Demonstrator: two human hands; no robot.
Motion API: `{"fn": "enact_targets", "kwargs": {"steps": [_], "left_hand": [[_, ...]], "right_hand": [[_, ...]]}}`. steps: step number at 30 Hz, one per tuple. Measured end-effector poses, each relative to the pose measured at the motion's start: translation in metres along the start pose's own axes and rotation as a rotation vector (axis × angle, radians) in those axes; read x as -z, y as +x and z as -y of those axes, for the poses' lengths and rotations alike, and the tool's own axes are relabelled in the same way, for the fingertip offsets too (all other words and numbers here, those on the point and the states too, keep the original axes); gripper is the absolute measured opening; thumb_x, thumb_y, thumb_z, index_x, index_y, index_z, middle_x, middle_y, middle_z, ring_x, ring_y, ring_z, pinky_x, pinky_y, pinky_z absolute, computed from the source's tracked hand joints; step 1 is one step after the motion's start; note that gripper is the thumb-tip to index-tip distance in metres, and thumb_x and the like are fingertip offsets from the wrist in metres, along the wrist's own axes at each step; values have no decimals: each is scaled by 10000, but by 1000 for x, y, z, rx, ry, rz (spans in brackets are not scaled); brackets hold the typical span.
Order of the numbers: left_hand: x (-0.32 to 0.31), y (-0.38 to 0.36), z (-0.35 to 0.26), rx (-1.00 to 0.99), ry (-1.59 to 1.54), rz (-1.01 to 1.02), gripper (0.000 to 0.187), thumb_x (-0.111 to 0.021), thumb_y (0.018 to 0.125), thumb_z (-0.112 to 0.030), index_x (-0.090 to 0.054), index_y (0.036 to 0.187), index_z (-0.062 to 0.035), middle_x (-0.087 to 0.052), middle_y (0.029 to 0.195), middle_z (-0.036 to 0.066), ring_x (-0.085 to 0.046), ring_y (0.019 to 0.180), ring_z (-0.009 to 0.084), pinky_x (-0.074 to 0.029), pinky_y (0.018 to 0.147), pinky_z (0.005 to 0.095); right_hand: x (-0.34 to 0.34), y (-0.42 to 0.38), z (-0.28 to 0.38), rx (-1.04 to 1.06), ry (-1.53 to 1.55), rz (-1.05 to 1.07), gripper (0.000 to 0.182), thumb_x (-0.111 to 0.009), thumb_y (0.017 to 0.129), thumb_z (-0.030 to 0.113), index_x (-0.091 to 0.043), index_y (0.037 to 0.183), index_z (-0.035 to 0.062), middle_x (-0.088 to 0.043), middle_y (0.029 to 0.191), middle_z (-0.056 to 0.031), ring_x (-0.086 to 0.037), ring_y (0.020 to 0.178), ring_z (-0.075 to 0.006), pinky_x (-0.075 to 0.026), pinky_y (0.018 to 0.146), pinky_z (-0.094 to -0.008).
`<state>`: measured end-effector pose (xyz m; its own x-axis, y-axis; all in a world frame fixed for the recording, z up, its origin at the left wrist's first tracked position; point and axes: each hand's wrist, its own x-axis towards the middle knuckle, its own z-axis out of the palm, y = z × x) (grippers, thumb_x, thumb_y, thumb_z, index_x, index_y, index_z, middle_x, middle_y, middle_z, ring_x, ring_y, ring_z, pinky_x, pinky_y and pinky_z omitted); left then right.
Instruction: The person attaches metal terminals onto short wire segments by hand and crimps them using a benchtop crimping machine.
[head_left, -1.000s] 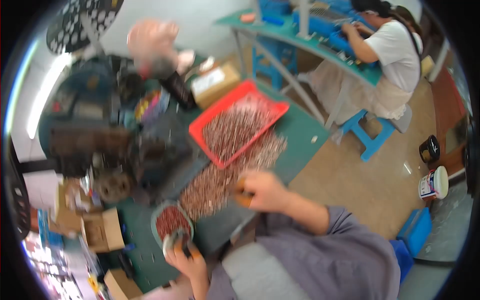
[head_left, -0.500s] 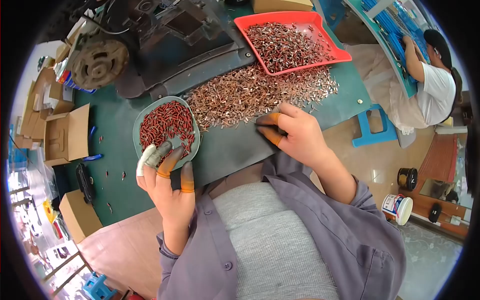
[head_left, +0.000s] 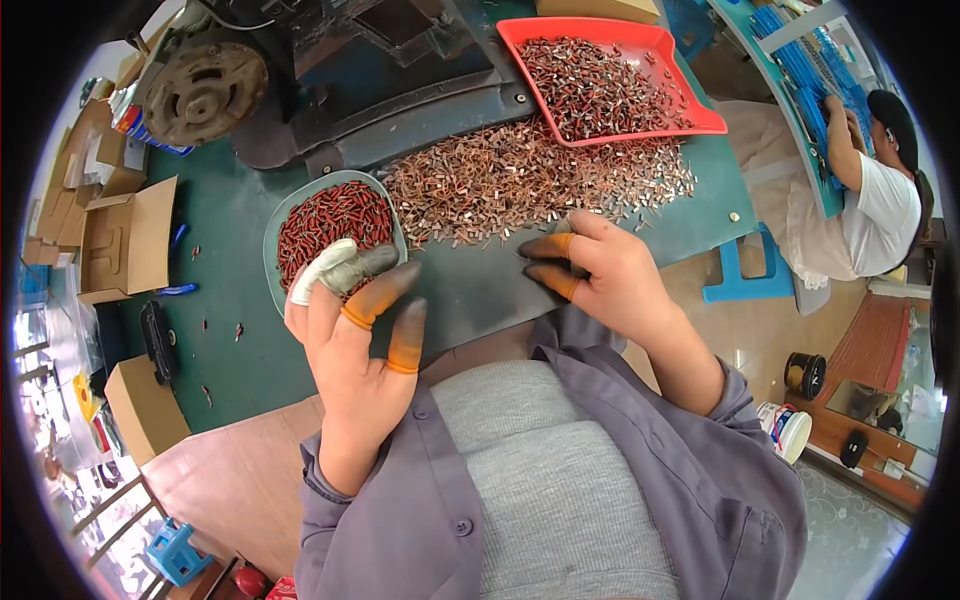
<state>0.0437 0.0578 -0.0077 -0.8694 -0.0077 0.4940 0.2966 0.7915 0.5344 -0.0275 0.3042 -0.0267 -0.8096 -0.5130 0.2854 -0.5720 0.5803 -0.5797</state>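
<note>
My left hand (head_left: pixel 355 340), with finger cots on several fingers, hovers over the near right edge of a pale green tray (head_left: pixel 274 270) of small red parts (head_left: pixel 335 225). Its fingers are apart, with nothing visible between them. My right hand (head_left: pixel 610 275) is just in front of a spread of copper-coloured metal pieces (head_left: pixel 480 190). Two of its fingers wear dark-tipped orange cots and are bent close to each other; whether a small piece is between them cannot be made out. Behind the spread lies a red tray (head_left: pixel 700 118) of similar red and metal parts.
A dark machine (head_left: pixel 400 85) with a round wheel (head_left: pixel 205 95) stands at the back left. Open cardboard boxes (head_left: pixel 150 235) line the left side. A blue stool (head_left: pixel 745 270) is beyond the right table edge. Another person (head_left: pixel 880 210) works at a table at the upper right.
My left hand has moved right, from over the front of the green tray towards its right edge. My right hand has barely moved; the whole view has shifted slightly.
</note>
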Motion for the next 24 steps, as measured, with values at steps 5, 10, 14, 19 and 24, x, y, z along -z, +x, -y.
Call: {"fn": "enact_targets", "kwargs": {"steps": [5,10,14,19,24], "left_hand": [[-2,4,-4,0,21,17,272,-737,766,-145,-698,1035,-141,-640,1117,32,-520,1165,272,-282,1029,413],[-8,15,-13,-46,52,100,287,-741,751,-121,-696,1034,-136,-641,1070,24,-549,1083,258,-308,975,418],[-14,27,-24,-17,-16,150,289,-738,751,-90,-691,1034,-122,-616,978,34,-548,941,241,-349,867,397],[-18,43,-35,81,-151,201,235,-678,807,-55,-676,1042,-66,-624,1009,60,-562,948,210,-409,827,321],[-31,45,-41,536,-648,406,173,-603,920,-95,-646,1073,-26,-597,1014,14,-552,982,111,-421,840,240]], "right_hand": [[-1,4,-8,15,49,42,210,-788,720,102,-713,916,91,-514,725,-58,-565,661,-227,-461,581,-330],[-3,12,-10,111,32,63,189,-787,717,100,-674,866,72,-537,739,-63,-595,674,-247,-479,569,-347],[-7,15,-12,167,41,-15,228,-795,699,93,-642,864,56,-564,762,-73,-595,638,-265,-478,538,-349],[5,19,-14,290,176,-154,232,-804,678,67,-655,855,67,-586,767,-73,-583,604,-219,-471,520,-311],[15,33,-21,371,238,-192,242,-807,671,75,-677,875,77,-597,778,-64,-583,609,-203,-472,524,-305]]}}
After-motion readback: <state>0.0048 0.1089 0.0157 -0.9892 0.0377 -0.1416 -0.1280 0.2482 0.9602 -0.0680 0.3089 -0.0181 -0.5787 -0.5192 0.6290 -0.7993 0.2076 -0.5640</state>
